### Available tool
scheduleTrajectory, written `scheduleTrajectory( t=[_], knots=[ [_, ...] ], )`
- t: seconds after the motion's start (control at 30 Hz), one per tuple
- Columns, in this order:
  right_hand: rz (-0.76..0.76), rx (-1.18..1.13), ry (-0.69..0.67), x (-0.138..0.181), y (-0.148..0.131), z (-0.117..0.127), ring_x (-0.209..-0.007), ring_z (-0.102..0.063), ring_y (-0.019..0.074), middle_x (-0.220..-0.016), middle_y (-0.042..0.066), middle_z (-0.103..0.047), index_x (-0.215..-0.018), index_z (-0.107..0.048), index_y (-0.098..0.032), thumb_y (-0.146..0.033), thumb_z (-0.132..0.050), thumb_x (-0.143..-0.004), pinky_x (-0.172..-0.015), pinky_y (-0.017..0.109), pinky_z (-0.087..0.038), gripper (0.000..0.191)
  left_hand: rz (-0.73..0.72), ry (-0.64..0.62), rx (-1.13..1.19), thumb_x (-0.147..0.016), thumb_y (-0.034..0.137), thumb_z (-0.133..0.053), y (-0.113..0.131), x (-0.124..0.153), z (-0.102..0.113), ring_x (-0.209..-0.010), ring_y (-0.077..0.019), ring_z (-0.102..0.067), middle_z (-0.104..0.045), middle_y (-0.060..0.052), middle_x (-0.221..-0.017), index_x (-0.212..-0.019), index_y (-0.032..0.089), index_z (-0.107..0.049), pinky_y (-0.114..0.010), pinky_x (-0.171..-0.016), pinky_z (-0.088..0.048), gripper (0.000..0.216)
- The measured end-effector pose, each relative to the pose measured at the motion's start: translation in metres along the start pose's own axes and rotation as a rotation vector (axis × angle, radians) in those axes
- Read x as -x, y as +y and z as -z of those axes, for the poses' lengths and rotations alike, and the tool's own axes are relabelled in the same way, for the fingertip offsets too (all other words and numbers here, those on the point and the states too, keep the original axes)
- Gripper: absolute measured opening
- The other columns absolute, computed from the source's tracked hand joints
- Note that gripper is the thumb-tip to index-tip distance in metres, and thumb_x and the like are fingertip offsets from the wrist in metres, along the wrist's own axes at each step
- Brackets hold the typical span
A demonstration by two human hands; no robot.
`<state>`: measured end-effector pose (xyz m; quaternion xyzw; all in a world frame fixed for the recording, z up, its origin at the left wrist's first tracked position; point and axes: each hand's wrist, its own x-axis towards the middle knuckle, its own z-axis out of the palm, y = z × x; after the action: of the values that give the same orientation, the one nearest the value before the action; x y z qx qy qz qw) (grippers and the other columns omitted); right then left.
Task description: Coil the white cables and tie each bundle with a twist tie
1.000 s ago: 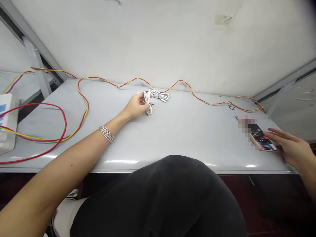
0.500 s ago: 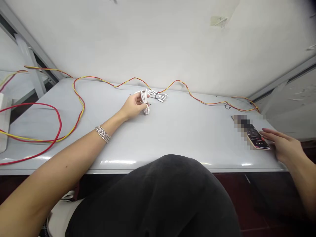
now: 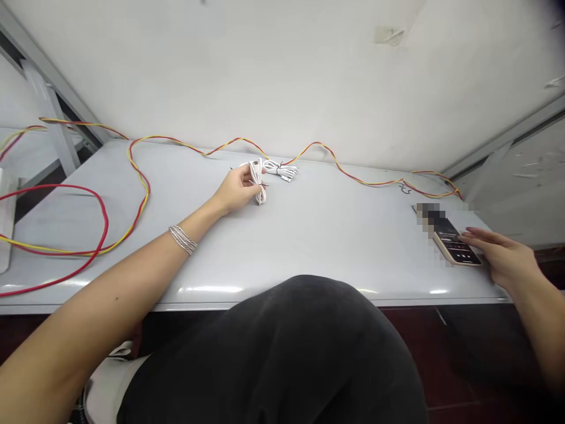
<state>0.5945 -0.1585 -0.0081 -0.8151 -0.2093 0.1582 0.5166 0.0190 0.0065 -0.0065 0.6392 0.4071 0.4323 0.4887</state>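
My left hand (image 3: 236, 188) reaches across the white table (image 3: 309, 235) and is closed around a bundled white cable (image 3: 257, 179), held near the far edge. A second coiled white cable (image 3: 281, 171) lies just to its right on the table, apart from my fingers. A silver bracelet (image 3: 182, 239) circles my left wrist. At the right, my right hand (image 3: 503, 256) lies with fingers stretched out, its fingertips touching a smartphone (image 3: 452, 244) with a lit screen.
A twisted red and yellow wire (image 3: 185, 144) snakes along the back of the table by the white wall. A red wire loop (image 3: 66, 235) lies at the left. Metal frame bars (image 3: 53, 118) stand at both sides. My dark-clothed lap (image 3: 282, 353) fills the foreground.
The view has shifted slightly. My left hand keeps hold of the white cable bundle. My right hand stays on the phone, whose screen has changed.
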Motion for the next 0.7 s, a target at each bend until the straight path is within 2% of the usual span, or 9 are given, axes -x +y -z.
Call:
scheduleTrajectory(
  t=[0.1,0.27,0.43,0.57,0.7],
  knots=[
    [-0.018,-0.027,-0.027,0.001,-0.002,0.002,-0.076,-0.067,0.0136,-0.098,0.008,-0.076,-0.094,-0.083,-0.017,-0.004,-0.092,-0.053,-0.055,0.011,-0.055,0.043,0.007,-0.001,-0.007,-0.065,0.017,-0.07,-0.001,0.0,0.001,-0.093,-0.0243,-0.074,-0.075,-0.006,-0.096,-0.116,0.014,-0.066,-0.037,-0.086,-0.06,0.051],
    [-0.003,-0.025,-0.025,0.004,-0.003,0.003,-0.073,-0.064,0.0114,-0.102,0.006,-0.076,-0.089,-0.082,-0.018,-0.006,-0.089,-0.055,-0.051,0.01,-0.051,0.036,-0.004,0.0,-0.005,-0.066,0.017,-0.071,-0.003,0.0,0.001,-0.092,-0.0239,-0.074,-0.075,-0.006,-0.095,-0.115,0.015,-0.066,-0.036,-0.084,-0.059,0.049],
    [0.017,-0.051,-0.08,-0.004,0.002,0.008,-0.081,-0.066,0.013,-0.097,0.005,-0.076,-0.084,-0.081,-0.018,-0.002,-0.084,-0.056,-0.056,0.01,-0.054,0.032,0.002,0.003,-0.01,-0.067,0.017,-0.07,-0.003,-0.001,0.001,-0.09,-0.0244,-0.073,-0.074,-0.007,-0.092,-0.114,0.015,-0.066,-0.04,-0.085,-0.058,0.047],
    [0.014,-0.048,-0.117,-0.007,0.004,0.011,-0.081,-0.066,0.0127,-0.098,0.005,-0.075,-0.085,-0.08,-0.017,0.0,-0.084,-0.051,-0.057,0.01,-0.055,0.038,0.023,0.002,-0.02,-0.067,0.018,-0.071,-0.001,0.0,0.001,-0.092,-0.0246,-0.074,-0.073,-0.006,-0.092,-0.116,0.016,-0.066,-0.039,-0.084,-0.059,0.049],
    [-0.019,-0.055,-0.081,0.0,0.0,0.005,-0.076,-0.067,0.0138,-0.097,0.006,-0.075,-0.086,-0.079,-0.017,0.0,-0.086,-0.047,-0.058,0.012,-0.058,0.043,0.017,-0.004,-0.018,-0.066,0.019,-0.073,-0.001,0.0,0.002,-0.092,-0.0256,-0.074,-0.074,-0.007,-0.093,-0.117,0.015,-0.066,-0.039,-0.086,-0.06,0.051]
  ],
)
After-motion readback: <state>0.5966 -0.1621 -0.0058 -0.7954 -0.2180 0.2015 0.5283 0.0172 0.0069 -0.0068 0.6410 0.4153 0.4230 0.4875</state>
